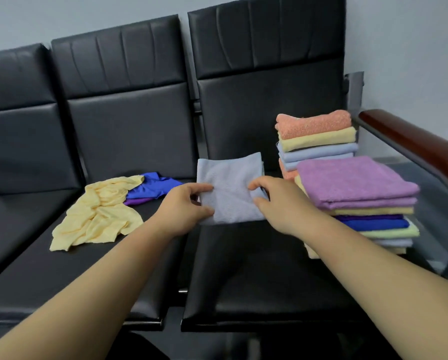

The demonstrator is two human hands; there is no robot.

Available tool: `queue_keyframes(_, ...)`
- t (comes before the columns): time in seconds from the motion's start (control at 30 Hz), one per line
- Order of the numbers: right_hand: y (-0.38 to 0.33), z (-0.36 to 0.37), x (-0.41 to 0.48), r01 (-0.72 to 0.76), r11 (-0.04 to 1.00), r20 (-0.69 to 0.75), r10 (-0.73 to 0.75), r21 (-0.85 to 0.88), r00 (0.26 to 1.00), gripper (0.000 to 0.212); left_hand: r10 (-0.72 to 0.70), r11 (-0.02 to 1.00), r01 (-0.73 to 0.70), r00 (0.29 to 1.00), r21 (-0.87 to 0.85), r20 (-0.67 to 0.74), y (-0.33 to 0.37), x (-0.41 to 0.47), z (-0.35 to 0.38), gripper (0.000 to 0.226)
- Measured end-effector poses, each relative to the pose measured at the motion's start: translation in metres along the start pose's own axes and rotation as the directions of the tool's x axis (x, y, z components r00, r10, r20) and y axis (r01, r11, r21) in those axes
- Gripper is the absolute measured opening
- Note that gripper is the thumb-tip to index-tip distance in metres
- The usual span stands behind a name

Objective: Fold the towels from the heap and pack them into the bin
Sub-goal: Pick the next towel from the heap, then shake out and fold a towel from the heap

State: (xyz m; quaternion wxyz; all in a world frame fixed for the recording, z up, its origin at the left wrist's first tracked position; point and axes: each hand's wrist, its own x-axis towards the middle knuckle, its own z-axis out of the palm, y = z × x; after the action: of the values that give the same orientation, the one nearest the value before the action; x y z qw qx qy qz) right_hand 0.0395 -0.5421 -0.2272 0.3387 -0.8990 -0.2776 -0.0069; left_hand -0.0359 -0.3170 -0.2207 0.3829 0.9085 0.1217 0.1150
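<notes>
Light-blue towel [230, 188] folded; left hand [184, 206], right hand [277, 203] pinch edges.

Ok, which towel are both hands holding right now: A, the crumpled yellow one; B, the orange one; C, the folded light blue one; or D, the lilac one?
C: the left hand and right hand each pinch a side of the folded light blue towel, while the crumpled yellow towel lies untouched to the left.
</notes>
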Motion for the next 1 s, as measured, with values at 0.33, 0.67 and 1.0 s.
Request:
queue_keyframes(0.33,0.068,-0.108,-0.004,-0.151,0.988,-0.260,0.136,-0.037,0.956,0.034,0.120,0.951,-0.080,0.986,-0.297,0.116,0.111,0.050,0.071,0.051)
queue_keyframes(0.67,0.178,-0.127,-0.006,-0.430,0.903,-0.035,0.430,-0.001,0.902,0.039,0.121,0.988,-0.143,0.943,0.051,0.310,0.141,0.079,0.173,0.050)
queue_keyframes(1.0,0.165,-0.133,-0.024,-0.317,0.932,-0.169,0.289,-0.175,0.942,0.038,0.129,0.991,-0.132,0.956,-0.006,0.265,0.135,0.071,0.165,0.044)
